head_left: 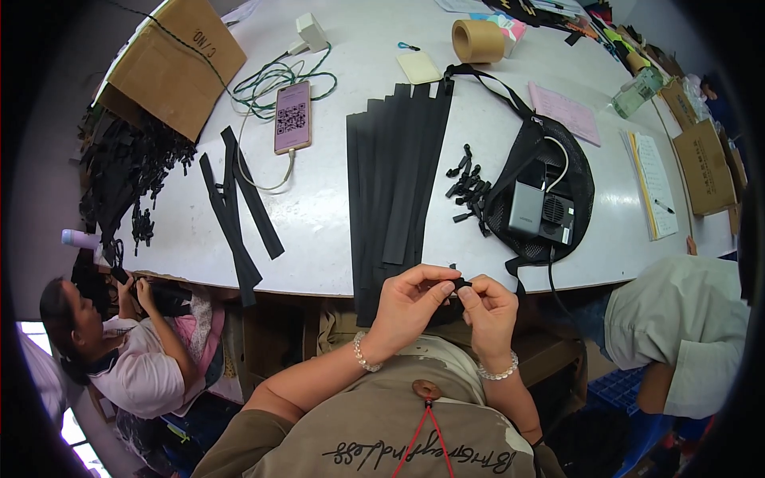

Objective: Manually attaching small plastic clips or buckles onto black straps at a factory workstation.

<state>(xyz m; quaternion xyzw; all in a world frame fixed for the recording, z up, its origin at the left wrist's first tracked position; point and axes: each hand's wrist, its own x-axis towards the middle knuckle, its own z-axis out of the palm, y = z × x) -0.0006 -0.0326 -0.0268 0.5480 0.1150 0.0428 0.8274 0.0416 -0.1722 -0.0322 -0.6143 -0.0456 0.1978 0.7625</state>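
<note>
Black piece [461, 283] pinched between left hand [410, 311] and right hand [490, 312] at the near edge of the desk [319, 215].
From my remote seat, I see both hands' fingers [430, 273] closed on it, close together, probably for control of something so small. Straps [398, 175] lie lengthwise, near ends toward the hands, likely for easy reach; fittings [476, 190] sit loose beside the bag [582, 171]. The fingers cover most of the piece, so I can't make out its shape.
</note>
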